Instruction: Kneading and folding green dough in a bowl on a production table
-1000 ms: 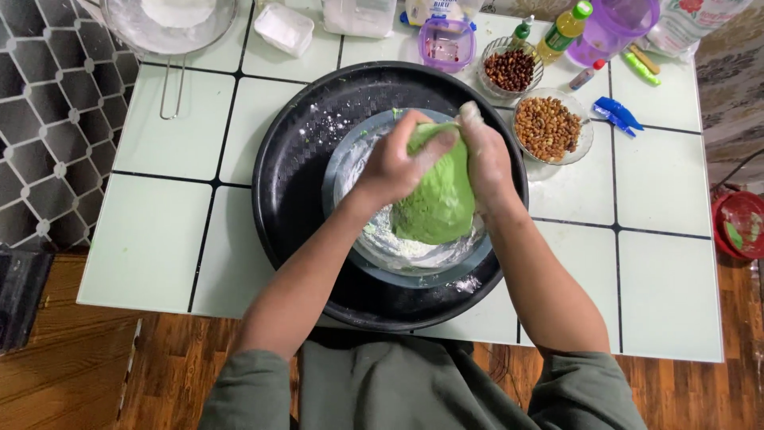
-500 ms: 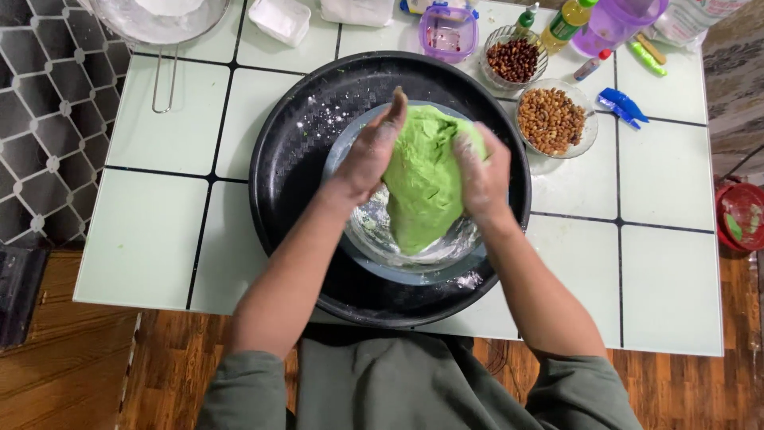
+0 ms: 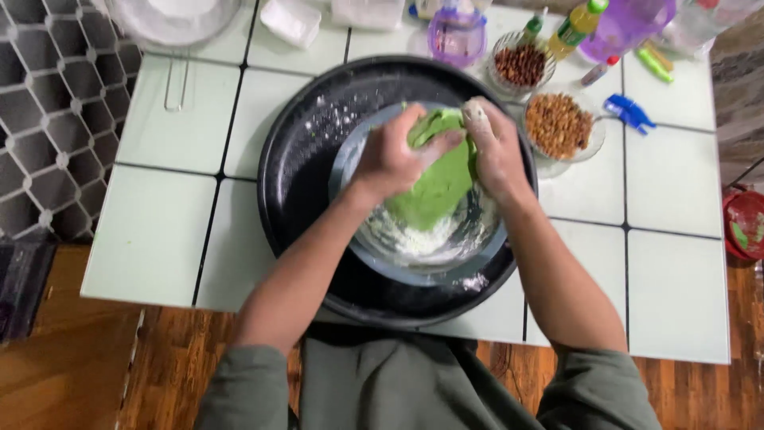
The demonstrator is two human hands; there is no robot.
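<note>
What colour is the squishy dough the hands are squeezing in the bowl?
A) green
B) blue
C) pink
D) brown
A: the dough between the left hand and the right hand is plainly green, held over white flour in the glass bowl.
</note>
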